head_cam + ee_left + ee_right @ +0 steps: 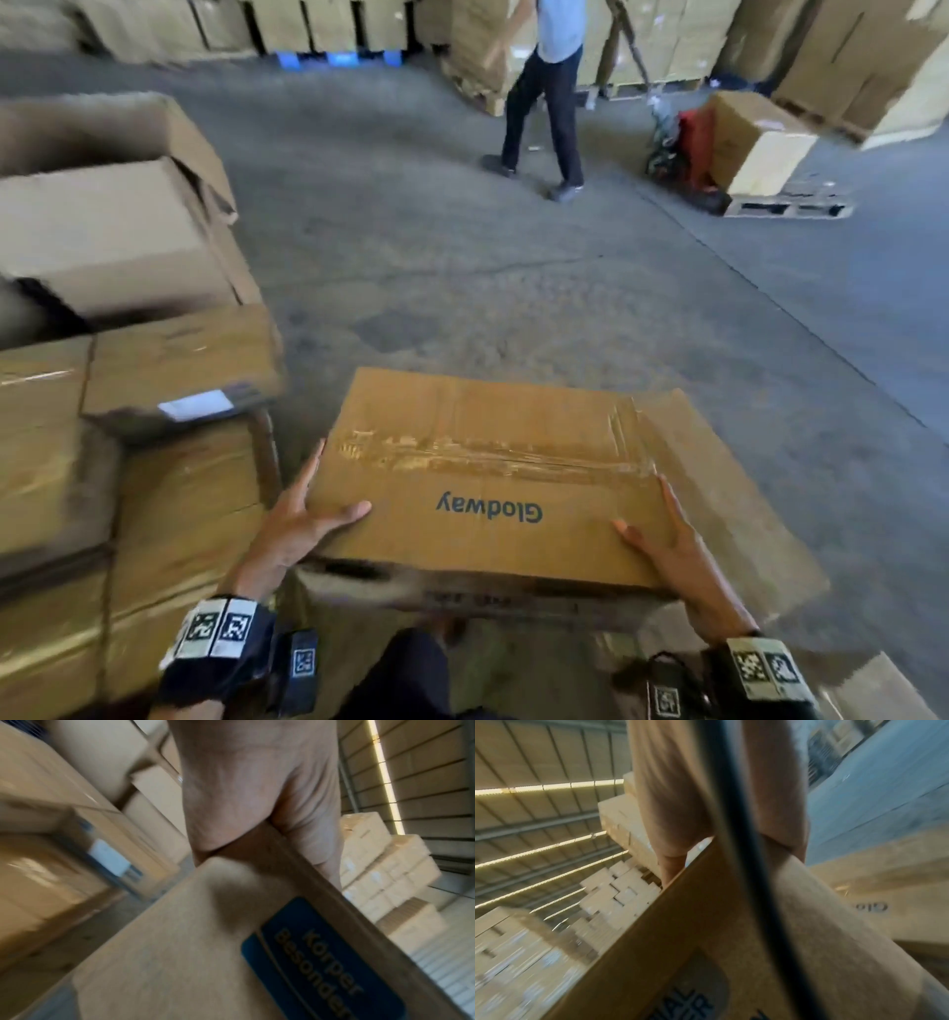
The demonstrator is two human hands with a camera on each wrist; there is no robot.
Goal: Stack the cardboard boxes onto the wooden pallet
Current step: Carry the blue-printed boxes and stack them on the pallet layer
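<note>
I carry a brown taped cardboard box [488,462] printed "Glodway" low in front of me. My left hand [303,519] grips its near left corner, thumb on top, fingers along the side. My right hand [672,545] grips the near right corner the same way. In the left wrist view, my left hand [257,791] clamps the edge of the cardboard box [167,953]. The right wrist view has my right hand [675,801] on the cardboard box [731,943]. A wooden pallet [791,205] lies far right on the floor, one box [755,144] on it.
Stacked cardboard boxes [128,462] stand close on my left. A person [544,103] walks across the grey concrete floor [513,267] ahead. A red pallet jack [688,154] stands at the pallet. Tall box stacks [847,67] line the back.
</note>
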